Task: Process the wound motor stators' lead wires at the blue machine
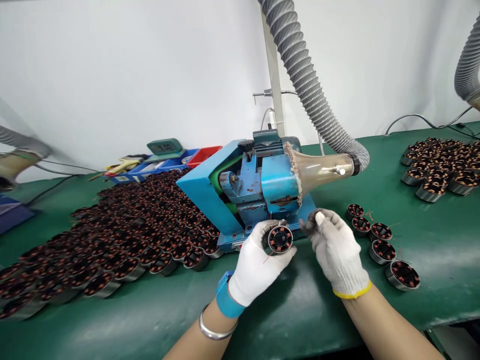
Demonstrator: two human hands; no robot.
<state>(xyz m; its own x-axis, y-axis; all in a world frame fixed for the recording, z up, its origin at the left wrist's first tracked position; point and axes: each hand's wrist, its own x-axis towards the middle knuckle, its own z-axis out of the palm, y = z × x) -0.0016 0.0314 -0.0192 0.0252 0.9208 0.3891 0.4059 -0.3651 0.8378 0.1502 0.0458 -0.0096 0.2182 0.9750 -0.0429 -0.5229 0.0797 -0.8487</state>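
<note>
My left hand (255, 267), in a white glove with a blue wrist wrap, grips a motor stator (280, 239) wound with copper wire. The stator's open face points toward me, and thin wire ends stick out from it. It is just in front of a blue belt-driven machine (279, 177). To the right, my gloved right hand (335, 252) has its fingers drawn together in a pinch, apart from the stator. Its darkened fingertips are blurred, so anything between them cannot be made out. Beside that hand stands a short row of stators (382, 251) with loose wire ends.
A large mass of stators (150, 225) covers the left of the green table (292, 320). More stators (442, 167) sit at far right. A grey hose (311, 75) runs up from the machine's clear funnel (322, 169). Blue and red bins (204, 156) stand behind.
</note>
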